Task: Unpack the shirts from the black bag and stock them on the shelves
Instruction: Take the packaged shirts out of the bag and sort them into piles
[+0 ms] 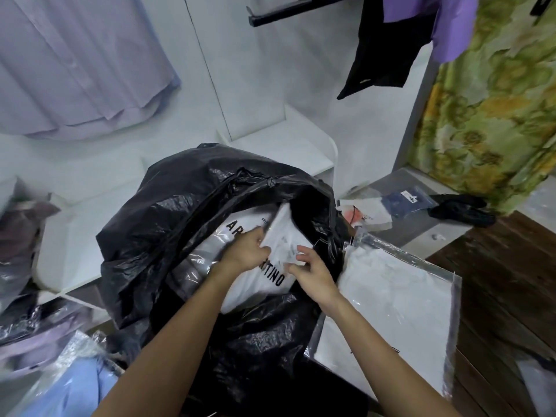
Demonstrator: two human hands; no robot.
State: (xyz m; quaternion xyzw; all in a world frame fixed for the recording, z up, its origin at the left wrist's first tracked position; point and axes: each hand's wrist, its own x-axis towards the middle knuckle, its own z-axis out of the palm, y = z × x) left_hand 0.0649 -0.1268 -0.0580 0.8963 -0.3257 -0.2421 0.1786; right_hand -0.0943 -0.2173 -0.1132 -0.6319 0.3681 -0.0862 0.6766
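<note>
A big black plastic bag [168, 224] stands open in front of me, mouth facing up. Inside lies a white packed shirt with black lettering [255, 284]. On top of it sits a smaller white packed shirt [285, 233], tilted on edge. My left hand [246, 251] grips its left side. My right hand [313, 272] holds its lower right corner, fingers curled on the wrapper. Both forearms reach in from below. A white shelf unit [301, 152] stands behind the bag.
A clear-wrapped white shirt [397, 299] lies right of the bag. Wrapped blue and lilac shirts [69, 377] pile up at lower left. Lilac shirts hang at upper left, black and purple ones at upper right. A green curtain [496, 100] hangs at right, with small packets [409, 200] on the floor.
</note>
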